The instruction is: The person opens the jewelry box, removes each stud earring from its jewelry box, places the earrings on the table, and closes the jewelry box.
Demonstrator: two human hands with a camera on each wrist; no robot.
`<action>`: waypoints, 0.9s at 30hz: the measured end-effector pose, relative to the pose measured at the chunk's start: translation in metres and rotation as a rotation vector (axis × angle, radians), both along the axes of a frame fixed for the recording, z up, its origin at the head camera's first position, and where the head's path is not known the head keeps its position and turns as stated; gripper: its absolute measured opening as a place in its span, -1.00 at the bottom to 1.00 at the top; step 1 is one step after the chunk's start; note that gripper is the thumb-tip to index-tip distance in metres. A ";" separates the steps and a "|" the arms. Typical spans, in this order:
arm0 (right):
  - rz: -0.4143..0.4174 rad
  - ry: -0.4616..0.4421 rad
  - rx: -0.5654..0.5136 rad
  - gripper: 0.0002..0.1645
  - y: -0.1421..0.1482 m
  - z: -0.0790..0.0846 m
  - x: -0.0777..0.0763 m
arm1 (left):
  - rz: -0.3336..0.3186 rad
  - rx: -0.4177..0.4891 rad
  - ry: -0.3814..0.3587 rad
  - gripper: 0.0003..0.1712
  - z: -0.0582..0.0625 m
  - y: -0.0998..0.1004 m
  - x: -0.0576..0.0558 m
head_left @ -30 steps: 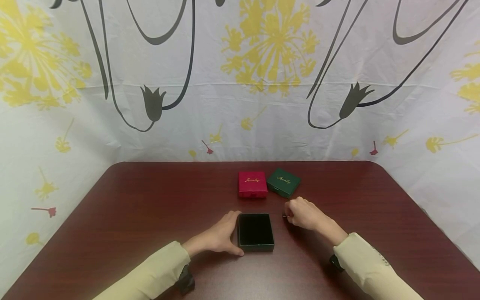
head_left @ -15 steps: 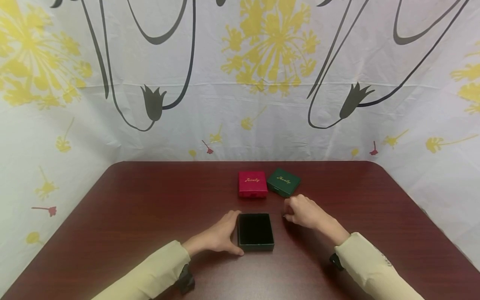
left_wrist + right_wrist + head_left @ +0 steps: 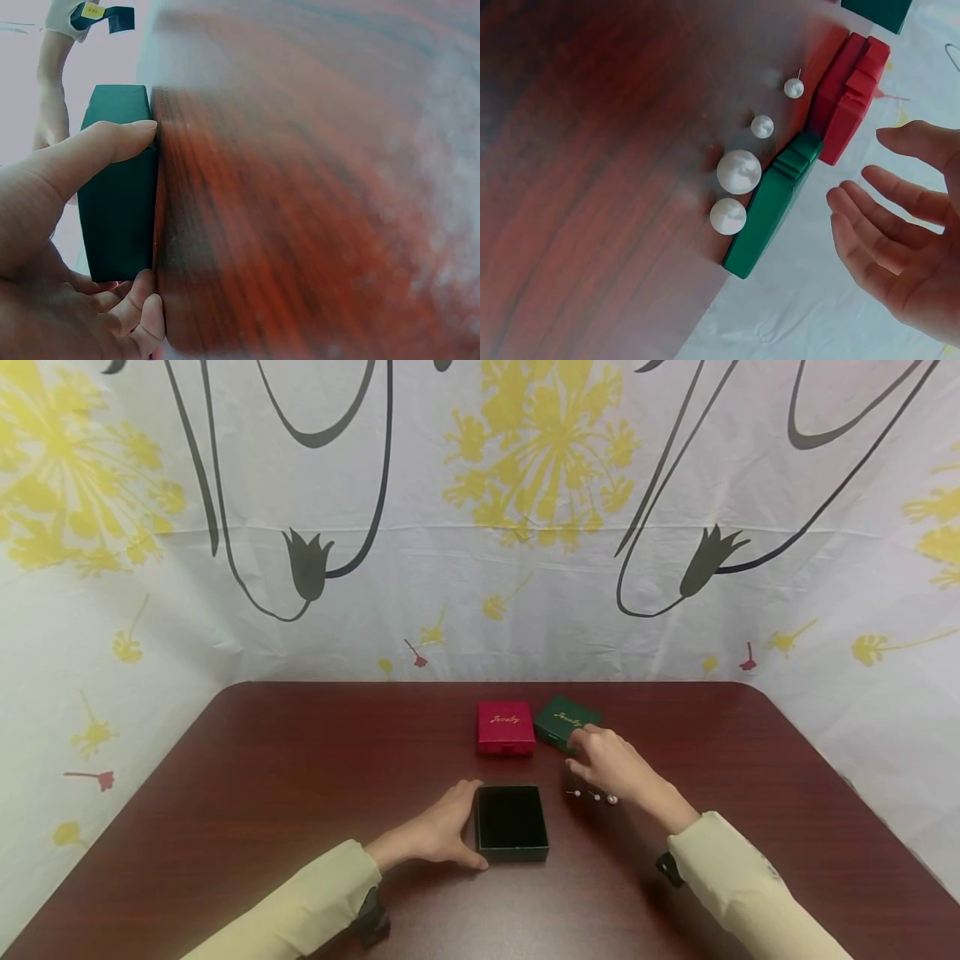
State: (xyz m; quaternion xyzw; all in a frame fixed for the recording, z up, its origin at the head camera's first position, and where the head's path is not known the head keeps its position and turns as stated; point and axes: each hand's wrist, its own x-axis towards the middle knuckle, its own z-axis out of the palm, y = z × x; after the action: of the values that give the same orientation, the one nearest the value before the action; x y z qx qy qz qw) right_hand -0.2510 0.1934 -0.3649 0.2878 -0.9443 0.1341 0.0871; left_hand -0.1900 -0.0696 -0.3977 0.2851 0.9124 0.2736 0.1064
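An open green box bottom (image 3: 512, 857) with a dark inside stands on the table. My left hand (image 3: 438, 828) grips its left part; in the left wrist view the thumb (image 3: 120, 142) lies on one wall and the fingers reach round the opposite end. My right hand (image 3: 615, 768) hovers holding nothing, fingers loosely bent and apart. Below it several pearl earrings lie in a row: a small pearl earring (image 3: 577, 793) with a thin post, another small one (image 3: 762, 126), and larger pearls, one (image 3: 739, 172) the biggest.
Behind the hands sit a closed red jewelry box (image 3: 506, 728) and a closed green jewelry box (image 3: 564, 718), side by side and partly behind my right hand. A patterned cloth (image 3: 525, 610) hangs beyond the brown table (image 3: 337, 743).
My right hand has let go of a small pearl earring and risen up and away, its fingers loosening. Several pearl earrings hidden before now show. My left hand and the box stay put.
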 end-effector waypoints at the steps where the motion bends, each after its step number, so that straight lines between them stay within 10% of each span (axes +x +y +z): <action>1: -0.005 -0.001 -0.005 -0.73 0.000 0.000 -0.001 | -0.001 0.000 0.001 0.13 0.000 0.000 0.000; 27: -0.192 -0.176 0.097 -0.18 0.005 -0.010 -0.035 | -0.001 -0.014 -0.006 0.14 0.000 0.000 -0.001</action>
State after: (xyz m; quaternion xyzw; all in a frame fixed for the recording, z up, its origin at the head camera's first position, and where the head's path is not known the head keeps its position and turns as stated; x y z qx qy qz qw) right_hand -0.2863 0.1981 -0.3748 0.1871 -0.9768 0.1040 0.0024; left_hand -0.1914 -0.0692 -0.3980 0.2839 0.9139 0.2680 0.1110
